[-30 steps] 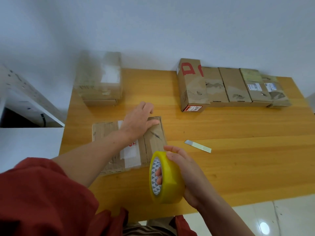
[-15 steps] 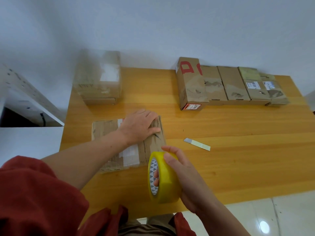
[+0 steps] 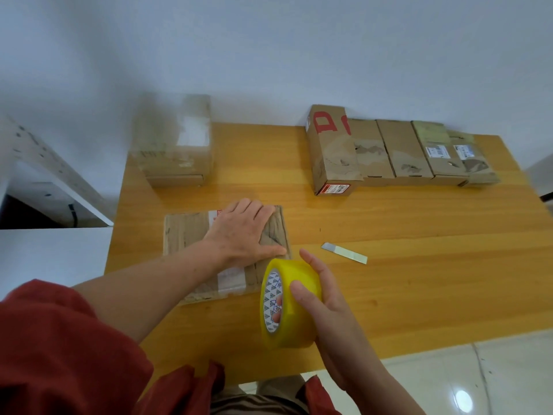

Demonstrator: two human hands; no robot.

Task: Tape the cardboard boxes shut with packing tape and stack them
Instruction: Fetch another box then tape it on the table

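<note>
One wooden table [image 3: 419,229] carries everything. At its far left stands a blurred cardboard box [image 3: 176,145]. Along the far right a row of boxes [image 3: 398,151] lies side by side, touching. Nearer, a flat box [image 3: 185,232] lies toward the left edge. The left hand [image 3: 242,232] is spread on the flat box's right half, fingers straight and pressing. The yellow tape roll [image 3: 294,298] is on edge at that box's near right corner. The right hand [image 3: 326,298] grips it, fingers through the core and thumb over the outside. A small cutter blade [image 3: 344,253] lies just right of them.
</note>
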